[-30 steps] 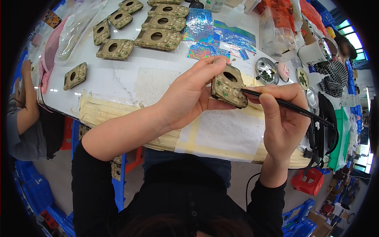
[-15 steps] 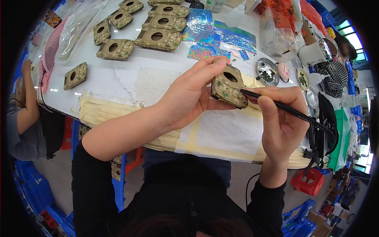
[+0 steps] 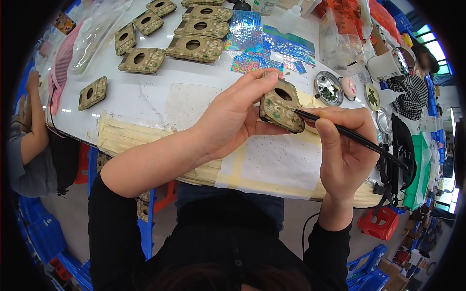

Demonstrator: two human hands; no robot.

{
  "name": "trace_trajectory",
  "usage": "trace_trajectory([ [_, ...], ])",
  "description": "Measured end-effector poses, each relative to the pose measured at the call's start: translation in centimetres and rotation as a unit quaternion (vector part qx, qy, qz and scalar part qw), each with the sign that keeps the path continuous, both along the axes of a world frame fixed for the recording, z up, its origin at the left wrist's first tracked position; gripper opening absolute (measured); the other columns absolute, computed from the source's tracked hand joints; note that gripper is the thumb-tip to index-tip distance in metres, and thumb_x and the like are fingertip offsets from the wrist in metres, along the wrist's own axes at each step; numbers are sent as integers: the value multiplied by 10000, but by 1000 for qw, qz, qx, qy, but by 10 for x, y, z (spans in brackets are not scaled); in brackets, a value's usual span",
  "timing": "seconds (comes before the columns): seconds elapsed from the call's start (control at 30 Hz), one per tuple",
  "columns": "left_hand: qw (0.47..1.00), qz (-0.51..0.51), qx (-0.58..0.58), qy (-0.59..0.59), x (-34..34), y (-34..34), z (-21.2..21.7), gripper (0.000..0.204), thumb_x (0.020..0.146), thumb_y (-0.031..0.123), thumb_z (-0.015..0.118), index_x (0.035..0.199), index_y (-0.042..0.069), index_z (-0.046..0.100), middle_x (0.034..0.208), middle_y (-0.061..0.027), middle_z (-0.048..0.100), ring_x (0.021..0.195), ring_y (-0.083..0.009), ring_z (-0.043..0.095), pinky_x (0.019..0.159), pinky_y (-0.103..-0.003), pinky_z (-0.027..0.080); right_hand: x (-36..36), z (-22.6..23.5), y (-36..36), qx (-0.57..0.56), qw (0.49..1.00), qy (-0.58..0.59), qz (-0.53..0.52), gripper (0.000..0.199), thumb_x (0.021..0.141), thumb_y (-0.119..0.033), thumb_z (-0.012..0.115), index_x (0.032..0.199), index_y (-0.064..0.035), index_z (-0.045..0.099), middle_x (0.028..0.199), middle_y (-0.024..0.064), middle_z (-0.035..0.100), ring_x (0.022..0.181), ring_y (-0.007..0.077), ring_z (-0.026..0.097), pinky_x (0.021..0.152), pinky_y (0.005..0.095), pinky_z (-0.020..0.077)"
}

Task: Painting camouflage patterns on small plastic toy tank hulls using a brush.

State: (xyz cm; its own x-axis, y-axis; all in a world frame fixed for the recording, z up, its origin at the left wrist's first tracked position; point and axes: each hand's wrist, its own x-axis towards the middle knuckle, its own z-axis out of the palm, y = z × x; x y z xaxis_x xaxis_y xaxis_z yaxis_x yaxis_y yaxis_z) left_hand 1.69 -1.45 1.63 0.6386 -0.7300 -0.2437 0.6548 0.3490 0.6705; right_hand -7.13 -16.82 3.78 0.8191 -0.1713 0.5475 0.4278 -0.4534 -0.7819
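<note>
My left hand (image 3: 238, 104) is closed around a camouflage-patterned model tank hull (image 3: 281, 110), which has a round hole in its top. It is tilted above the front of the table, thumb over its far end and fingers beneath. In my right hand (image 3: 347, 145) is a pair of slim black tweezers (image 3: 361, 139), gripped like a pen. Their tips touch or nearly touch the hull's right side; I cannot tell whether they pinch anything. Similar hulls (image 3: 193, 44) lie in a group at the far left, and a single hull (image 3: 92, 93) lies nearer the left edge.
White paper (image 3: 272, 162) with tiny dots is taped below my hands. Shiny holographic sheets (image 3: 245, 31) lie behind them. To the right are a round metal dish (image 3: 329, 88) with small dark green pieces, a white mug (image 3: 387, 66) and a green tray (image 3: 418, 169). Another person's arm (image 3: 35, 119) shows at left.
My right hand and the tweezers have shifted very slightly left. The hull and my left hand are almost unmoved.
</note>
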Motion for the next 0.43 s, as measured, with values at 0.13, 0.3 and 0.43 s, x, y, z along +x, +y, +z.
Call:
trace_trajectory([
  [0.13, 1000, 3, 2, 0, 0, 0, -1, 412, 949, 363, 442, 1281, 119, 421, 1131, -58, 572, 960, -147, 622, 760, -325, 565, 0, -2, 2, 3, 1000, -11, 4, 112, 787, 5, 688, 859, 44, 612, 807, 80, 620, 700, 123, 557, 641, 229, 436],
  [0.3, 1000, -4, -5, -2, 1, 0, -1, 417, 947, 362, 447, 1284, 117, 420, 1135, -58, 570, 968, -151, 620, 772, -331, 563, -1, -1, 0, 1, 1000, -4, -1, 112, 792, 3, 685, 868, 42, 613, 821, 84, 620, 718, 125, 556, 658, 231, 433],
  [0.43, 1000, -7, -6, -4, 1, 0, -2, 438, 943, 374, 454, 1297, 119, 412, 1140, -59, 570, 984, -154, 617, 777, -334, 560, -2, -1, -1, 15, 1000, 12, -4, 114, 793, -7, 688, 875, 33, 619, 840, 87, 620, 730, 137, 560, 672, 233, 430],
])
